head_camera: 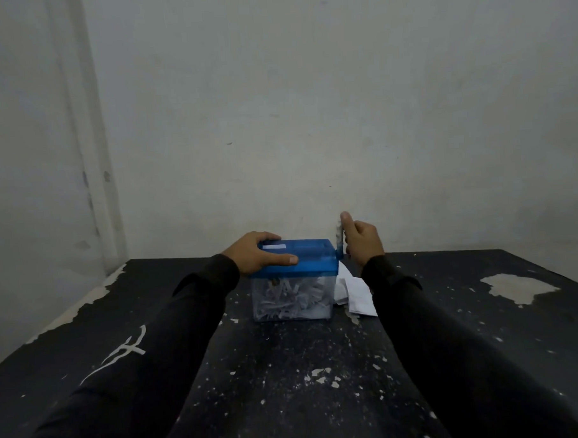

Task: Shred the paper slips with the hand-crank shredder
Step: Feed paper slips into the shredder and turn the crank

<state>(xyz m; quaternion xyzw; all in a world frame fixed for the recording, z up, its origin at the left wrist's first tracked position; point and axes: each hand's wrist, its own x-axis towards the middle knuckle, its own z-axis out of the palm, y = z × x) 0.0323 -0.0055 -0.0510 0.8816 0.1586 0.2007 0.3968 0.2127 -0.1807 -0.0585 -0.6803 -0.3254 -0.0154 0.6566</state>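
Blue plastic lid [311,257], translucent, gripped at its left end by the left hand [256,253]: fingers curled over the far edge, thumb laid along the near edge. A small white slip [273,247] lies flat on the lid just beside the fingers.

Right hand [361,240]: fingers closed round the crank handle [339,238], thumb pointing up. The handle stands upright at the lid's right end and is blurred, so its finer form cannot be told. Both arms wear dark long sleeves [199,309]; the left one bears a pale mark.

Shredder [295,278]: small box, blue lid over a clear bin [293,299]. The bin is well filled with white paper shreds [284,298], curled and tangled, visible through the wall. It stands on the table toward the far edge, near the wall, between the two forearms.

Paper slips [355,292]: a loose white pile on the table just right of the bin, partly hidden by the right sleeve; a count cannot be made.

Table [288,384]: black painted top, badly worn. Pale flecks are scattered across the middle, a large bare patch [516,286] shows at the right, and the paint is chipped away along the left edge.

Wall [309,102]: plain, pale grey-white, lightly scuffed, meeting a side wall in a corner [89,161] at the left with dark marks low down. Light is dim.
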